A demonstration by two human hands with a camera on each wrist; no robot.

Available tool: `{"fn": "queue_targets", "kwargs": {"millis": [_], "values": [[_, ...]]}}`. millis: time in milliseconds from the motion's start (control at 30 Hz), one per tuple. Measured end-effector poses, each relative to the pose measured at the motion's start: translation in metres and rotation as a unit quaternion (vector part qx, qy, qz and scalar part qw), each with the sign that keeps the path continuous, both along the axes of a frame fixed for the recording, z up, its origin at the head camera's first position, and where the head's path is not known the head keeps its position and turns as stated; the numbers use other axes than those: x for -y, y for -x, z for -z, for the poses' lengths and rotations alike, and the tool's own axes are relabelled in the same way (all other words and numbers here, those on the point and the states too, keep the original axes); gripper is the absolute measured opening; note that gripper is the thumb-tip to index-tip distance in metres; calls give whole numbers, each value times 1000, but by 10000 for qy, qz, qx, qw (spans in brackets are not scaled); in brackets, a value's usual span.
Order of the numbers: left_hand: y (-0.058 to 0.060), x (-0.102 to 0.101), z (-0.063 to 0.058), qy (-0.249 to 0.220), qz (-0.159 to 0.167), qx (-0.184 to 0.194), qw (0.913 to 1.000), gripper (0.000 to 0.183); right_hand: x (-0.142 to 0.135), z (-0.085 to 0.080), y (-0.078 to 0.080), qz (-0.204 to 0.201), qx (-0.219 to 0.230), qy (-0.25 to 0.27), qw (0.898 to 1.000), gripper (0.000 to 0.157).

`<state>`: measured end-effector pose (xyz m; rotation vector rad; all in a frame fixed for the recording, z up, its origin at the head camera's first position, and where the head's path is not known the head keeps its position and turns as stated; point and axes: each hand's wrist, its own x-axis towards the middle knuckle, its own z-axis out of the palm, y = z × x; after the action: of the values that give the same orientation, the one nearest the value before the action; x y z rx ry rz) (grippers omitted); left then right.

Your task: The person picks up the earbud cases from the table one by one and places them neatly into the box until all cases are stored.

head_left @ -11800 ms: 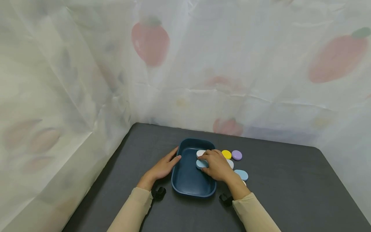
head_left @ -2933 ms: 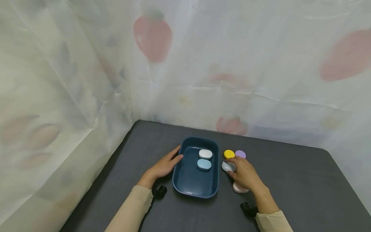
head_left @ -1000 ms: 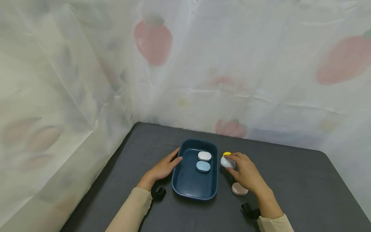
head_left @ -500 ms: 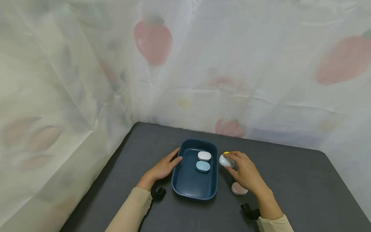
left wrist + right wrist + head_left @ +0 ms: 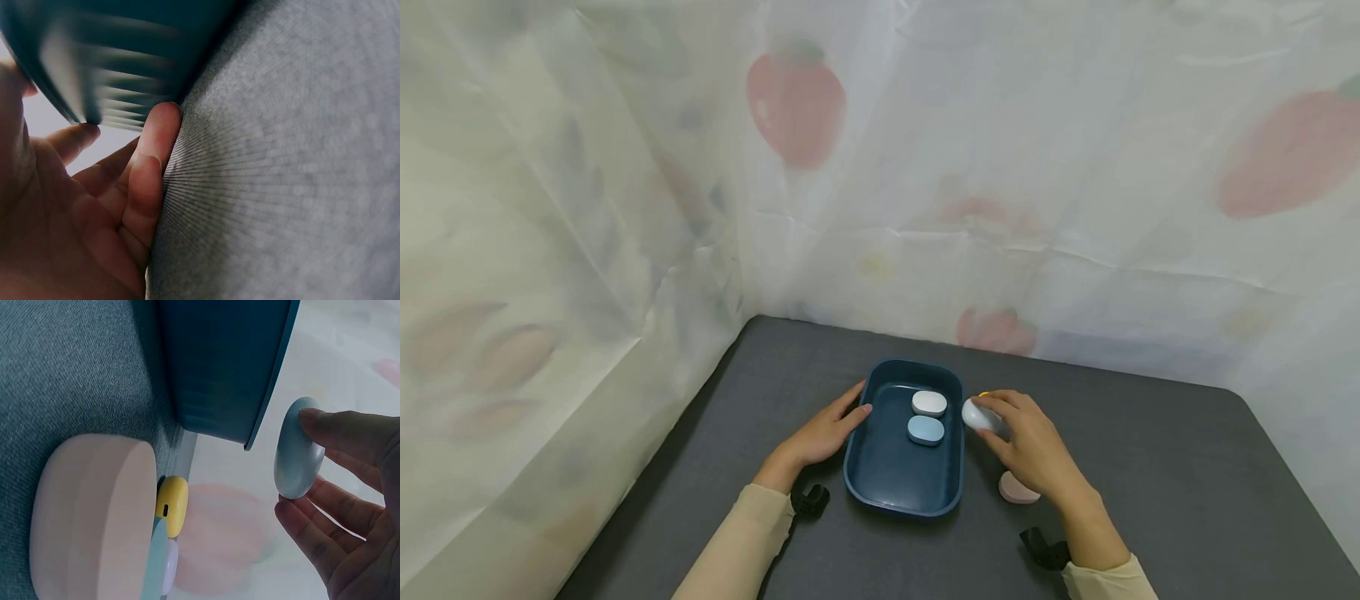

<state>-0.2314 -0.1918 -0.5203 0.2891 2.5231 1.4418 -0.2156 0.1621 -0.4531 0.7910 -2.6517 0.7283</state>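
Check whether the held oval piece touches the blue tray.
Apart: the right wrist view shows pale backdrop between the held oval piece and the blue tray.

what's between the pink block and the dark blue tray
In the head view, only bare grey tabletop lies between the pink block and the dark blue tray.

We are wearing long sleeves: a pale beige left sleeve (image 5: 741, 537) and a matching right sleeve (image 5: 1108, 579), both looking plain and ending short of our bare left hand (image 5: 822, 429) and right hand (image 5: 1036, 442). At our wrists we are carrying a small, rounded black left device (image 5: 812, 502) and a hook-shaped black right device (image 5: 1042, 550).
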Motion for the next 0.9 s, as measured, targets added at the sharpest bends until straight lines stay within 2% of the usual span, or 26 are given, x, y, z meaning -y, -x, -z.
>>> {"fn": "queue_targets", "kwargs": {"millis": [300,533,900], "values": [[0,0,0,-10,3,-31,10000,66,4,2,0,-98,-281,103,9995,47],[1,-1,-1,-33,6,-36,10000,66,8,0,-3,-118,-135,126,9998,46],[1,0,1,-19,38,-67,10000,66,16,0,-6,-292,-298,123,9991,48]]}}
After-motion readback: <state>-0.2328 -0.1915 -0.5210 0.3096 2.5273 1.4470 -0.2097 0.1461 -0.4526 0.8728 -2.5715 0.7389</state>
